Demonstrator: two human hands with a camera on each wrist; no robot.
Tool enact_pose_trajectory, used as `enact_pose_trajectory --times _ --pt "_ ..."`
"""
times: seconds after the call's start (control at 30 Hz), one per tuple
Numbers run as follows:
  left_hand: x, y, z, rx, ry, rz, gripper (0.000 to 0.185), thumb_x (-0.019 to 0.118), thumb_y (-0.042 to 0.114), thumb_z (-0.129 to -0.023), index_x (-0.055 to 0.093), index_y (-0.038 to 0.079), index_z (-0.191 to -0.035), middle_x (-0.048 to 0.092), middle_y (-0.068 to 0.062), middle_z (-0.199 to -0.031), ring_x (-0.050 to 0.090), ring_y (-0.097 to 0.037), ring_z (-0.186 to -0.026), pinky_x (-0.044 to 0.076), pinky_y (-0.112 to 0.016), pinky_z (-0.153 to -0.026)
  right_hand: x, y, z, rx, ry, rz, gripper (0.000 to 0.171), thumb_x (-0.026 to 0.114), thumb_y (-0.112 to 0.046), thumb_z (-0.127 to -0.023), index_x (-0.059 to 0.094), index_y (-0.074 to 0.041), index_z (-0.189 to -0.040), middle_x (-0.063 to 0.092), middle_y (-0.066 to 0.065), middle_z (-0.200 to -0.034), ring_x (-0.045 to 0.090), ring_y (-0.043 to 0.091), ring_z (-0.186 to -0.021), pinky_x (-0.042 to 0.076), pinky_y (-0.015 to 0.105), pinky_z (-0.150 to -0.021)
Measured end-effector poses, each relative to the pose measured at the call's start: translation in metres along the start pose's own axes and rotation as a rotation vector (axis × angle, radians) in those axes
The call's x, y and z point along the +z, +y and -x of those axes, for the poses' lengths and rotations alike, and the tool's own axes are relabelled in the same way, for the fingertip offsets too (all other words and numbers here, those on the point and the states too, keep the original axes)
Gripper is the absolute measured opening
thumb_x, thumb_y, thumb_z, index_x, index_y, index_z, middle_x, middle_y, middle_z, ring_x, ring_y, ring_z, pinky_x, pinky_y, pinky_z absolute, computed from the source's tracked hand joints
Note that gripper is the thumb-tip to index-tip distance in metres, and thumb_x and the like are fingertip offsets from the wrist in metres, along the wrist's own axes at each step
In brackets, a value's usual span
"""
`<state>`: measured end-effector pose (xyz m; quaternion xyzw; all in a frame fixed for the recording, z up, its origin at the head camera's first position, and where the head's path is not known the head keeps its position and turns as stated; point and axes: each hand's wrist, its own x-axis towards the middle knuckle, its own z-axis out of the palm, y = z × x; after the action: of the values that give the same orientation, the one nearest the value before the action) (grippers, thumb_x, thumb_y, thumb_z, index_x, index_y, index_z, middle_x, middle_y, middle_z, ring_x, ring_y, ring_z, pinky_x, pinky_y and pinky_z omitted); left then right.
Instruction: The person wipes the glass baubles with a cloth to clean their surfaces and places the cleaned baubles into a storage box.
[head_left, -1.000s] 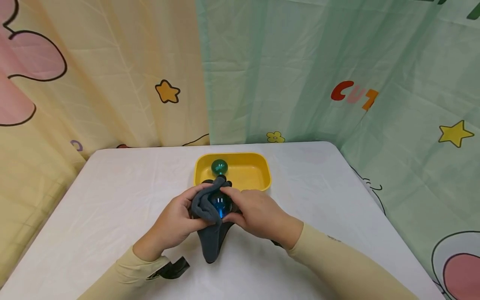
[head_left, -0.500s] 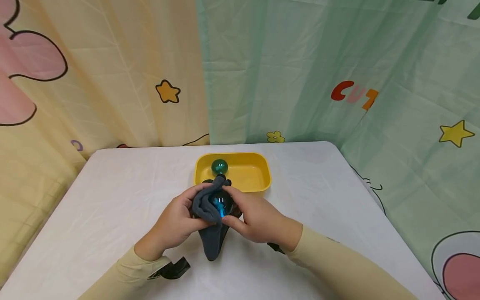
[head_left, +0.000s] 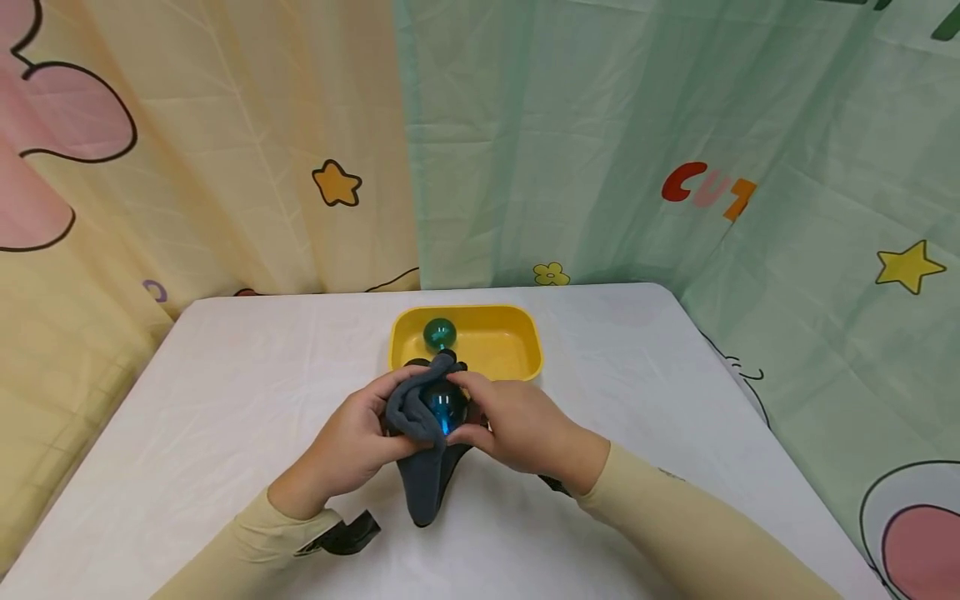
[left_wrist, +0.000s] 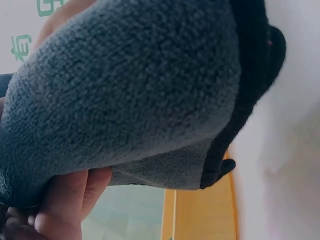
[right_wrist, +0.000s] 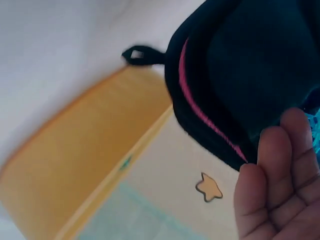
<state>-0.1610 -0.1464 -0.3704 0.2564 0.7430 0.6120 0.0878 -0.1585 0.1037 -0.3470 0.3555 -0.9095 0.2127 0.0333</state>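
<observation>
Fingers of the left hand (head_left: 352, 446) curl round a dark grey fleece cloth (head_left: 420, 467), bunching it against a blue glass ball (head_left: 444, 408) held above the white table (head_left: 225, 375), just in front of a yellow tray (head_left: 525, 350). From the left wrist view the fleece fills most of the picture, with a thumb tucked beneath it. Moving right, the cloth's loose tail hangs down to the tabletop between the two wrists. Across from it, the right hand (head_left: 521, 433) pinches the ball between thumb and fingertips, cloth partly wrapped behind it. Beyond both hands, a green ball (head_left: 439, 333) lies inside the tray near its left end. Judging by that, one ball looks finished and set away, while the blue one is mid-wipe and not yet in the tray.
</observation>
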Motion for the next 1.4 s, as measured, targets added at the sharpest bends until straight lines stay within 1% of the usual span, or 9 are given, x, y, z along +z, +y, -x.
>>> enact_pose_trajectory --times 0.13,0.27,0.43,0.57,0.67,0.9,0.97,1.2,1.4 --pt "0.002 0.002 0.001 -0.023 -0.008 -0.009 0.07 0.085 0.006 -0.088 0.053 0.019 -0.148 0.068 -0.015 -0.138 0.072 -0.018 -0.11 0.062 -0.03 -0.093 0.003 -0.001 0.001 0.146 -0.045 -0.234 0.038 0.068 -0.037 -0.103 0.062 -0.007 -0.125 0.059 -0.008 -0.071 0.05 0.005 -0.059 0.044 0.021 -0.054" --pt "0.003 0.0 0.002 -0.021 0.009 -0.022 0.07 0.086 0.007 -0.087 0.053 0.019 -0.148 0.069 -0.014 -0.138 0.071 -0.017 -0.112 0.062 -0.029 -0.093 0.007 -0.002 0.0 0.173 -0.043 -0.253 0.035 0.065 -0.038 -0.105 0.065 -0.01 -0.126 0.062 -0.008 -0.08 0.054 0.005 -0.067 0.047 0.021 -0.06" --pt "-0.001 -0.005 0.003 0.014 0.039 0.007 0.069 0.082 0.003 -0.089 0.052 0.012 -0.15 0.065 -0.017 -0.142 0.07 -0.012 -0.116 0.06 -0.027 -0.096 0.005 -0.003 0.001 0.018 -0.055 -0.059 0.074 0.071 -0.036 -0.102 0.036 -0.012 -0.163 0.072 0.0 -0.125 0.067 0.012 -0.096 0.059 0.025 -0.088" --pt "-0.004 -0.007 0.004 0.018 0.036 0.062 0.068 0.079 -0.001 -0.09 0.049 0.005 -0.151 0.062 -0.024 -0.144 0.07 -0.011 -0.118 0.061 -0.027 -0.096 0.005 0.002 0.0 -0.201 0.087 0.193 0.071 0.077 -0.027 -0.097 0.044 -0.015 -0.159 0.071 0.004 -0.118 0.069 0.017 -0.099 0.06 0.03 -0.093" --pt "-0.003 -0.007 0.004 0.022 0.027 0.057 0.068 0.079 -0.001 -0.09 0.05 0.004 -0.15 0.063 -0.025 -0.142 0.07 -0.012 -0.117 0.061 -0.028 -0.095 0.006 0.003 -0.001 -0.23 0.145 0.241 0.063 0.079 -0.028 -0.095 0.053 -0.014 -0.15 0.072 0.003 -0.112 0.069 0.017 -0.095 0.06 0.029 -0.09" --pt "0.0 -0.008 0.005 0.019 0.028 0.009 0.07 0.082 0.0 -0.088 0.051 0.007 -0.15 0.067 -0.023 -0.137 0.071 -0.01 -0.113 0.062 -0.027 -0.092 0.014 -0.001 -0.002 0.142 -0.018 -0.272 0.039 0.069 -0.032 -0.104 0.061 -0.007 -0.132 0.066 -0.003 -0.078 0.056 0.007 -0.064 0.05 0.021 -0.06" --pt "0.001 -0.009 0.005 0.014 0.033 0.003 0.071 0.083 0.002 -0.088 0.05 0.007 -0.151 0.068 -0.023 -0.136 0.071 -0.009 -0.113 0.061 -0.026 -0.093 0.017 -0.001 -0.002 0.179 -0.021 -0.32 0.031 0.065 -0.033 -0.106 0.064 -0.009 -0.125 0.061 -0.004 -0.071 0.051 0.007 -0.06 0.045 0.022 -0.056" --pt "-0.002 -0.011 0.006 0.052 0.056 0.044 0.068 0.078 -0.002 -0.091 0.049 0.003 -0.151 0.06 -0.026 -0.145 0.07 -0.008 -0.117 0.06 -0.025 -0.096 0.012 -0.003 -0.002 -0.017 -0.019 -0.02 0.075 0.07 -0.037 -0.102 0.035 -0.011 -0.164 0.071 0.004 -0.128 0.067 0.014 -0.104 0.059 0.029 -0.096" --pt "-0.004 -0.008 0.006 0.035 0.029 0.081 0.066 0.077 -0.002 -0.092 0.048 0.001 -0.151 0.056 -0.028 -0.148 0.069 -0.008 -0.119 0.06 -0.026 -0.096 0.009 0.001 -0.006 -0.255 0.151 0.227 0.067 0.08 -0.023 -0.095 0.05 -0.017 -0.155 0.067 0.006 -0.12 0.066 0.019 -0.101 0.059 0.029 -0.095"
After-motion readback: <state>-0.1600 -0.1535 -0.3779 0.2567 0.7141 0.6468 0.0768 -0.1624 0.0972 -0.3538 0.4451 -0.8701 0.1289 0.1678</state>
